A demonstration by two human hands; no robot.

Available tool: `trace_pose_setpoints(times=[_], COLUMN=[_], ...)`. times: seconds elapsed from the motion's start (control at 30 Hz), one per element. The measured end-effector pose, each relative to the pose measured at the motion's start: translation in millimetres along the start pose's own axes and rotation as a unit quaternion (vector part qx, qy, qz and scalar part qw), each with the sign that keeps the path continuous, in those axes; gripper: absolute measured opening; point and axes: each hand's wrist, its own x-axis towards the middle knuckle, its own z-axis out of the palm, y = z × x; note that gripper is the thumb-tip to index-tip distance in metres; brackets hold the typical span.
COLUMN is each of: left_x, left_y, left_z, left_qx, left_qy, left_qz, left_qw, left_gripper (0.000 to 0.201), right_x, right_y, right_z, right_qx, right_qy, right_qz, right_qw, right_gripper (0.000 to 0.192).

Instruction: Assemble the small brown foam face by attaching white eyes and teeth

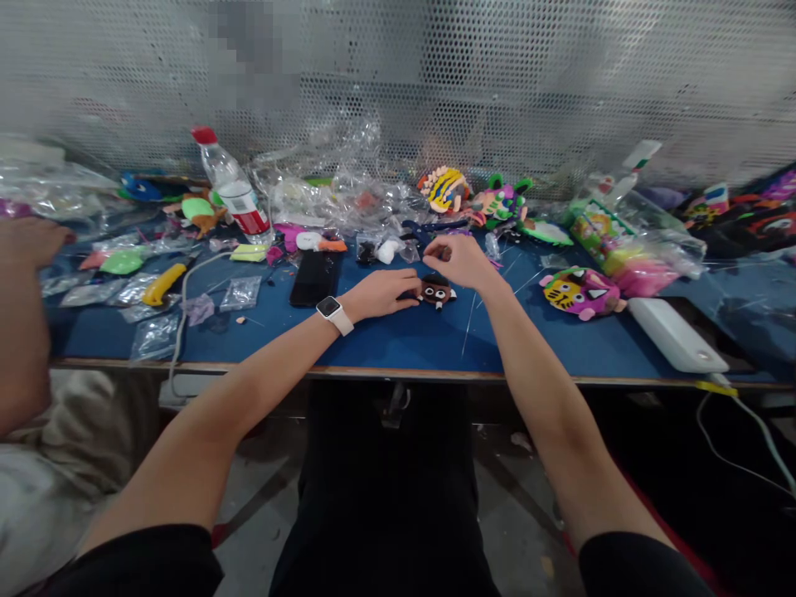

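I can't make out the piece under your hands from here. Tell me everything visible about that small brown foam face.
The brown foam face is a small, dark brown craft piece with two white eyes and small white points below them, apparently foam. It lies flat on the blue table. The left hand rests against its left edge; the right hand hovers just above it, fingers pinched. Finer detail is too small to tell.

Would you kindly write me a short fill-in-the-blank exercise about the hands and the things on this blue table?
1. The left hand rests on a small ____ foam figure with white eyes.
2. The wrist of that hand wears a white ____.
3. The black phone lies to the ____ of the left hand as the picture shows it.
4. The plastic bottle has a ____ cap.

Missing words: brown; watch; left; red
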Motion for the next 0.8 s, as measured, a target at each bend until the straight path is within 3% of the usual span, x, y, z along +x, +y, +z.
trace_pose_setpoints(times=[0.07, 0.2, 0.6, 0.8], left_x=[-1.4, -2.2, 1.5, 0.0], left_y=[-3.0, -5.5, -4.2, -7.0], left_z=[-2.3, -4.6, 3.6, 0.5], left_qx=[-0.003, -0.028, -0.015, -0.073], left_qy=[-0.003, -0.004, -0.004, 0.01], left_qz=[-0.007, -0.021, -0.034, -0.043], left_qw=[1.0, 0.999, 0.999, 0.996], left_gripper=[0.016, 0.016, 0.017, 0.022], right_x=[-2.3, -3.6, -4.2, -4.8], right_y=[10.1, 22.8, 12.9, 9.3], right_z=[-4.0, -2.7, -6.3, -15.8], right_qx=[-0.075, -0.092, -0.05, 0.05], right_qy=[-0.061, -0.136, -0.168, -0.168], right_qz=[0.001, 0.003, 0.054, 0.054], right_qw=[0.995, 0.986, 0.983, 0.983], right_gripper=[0.009, 0.022, 0.02, 0.028])
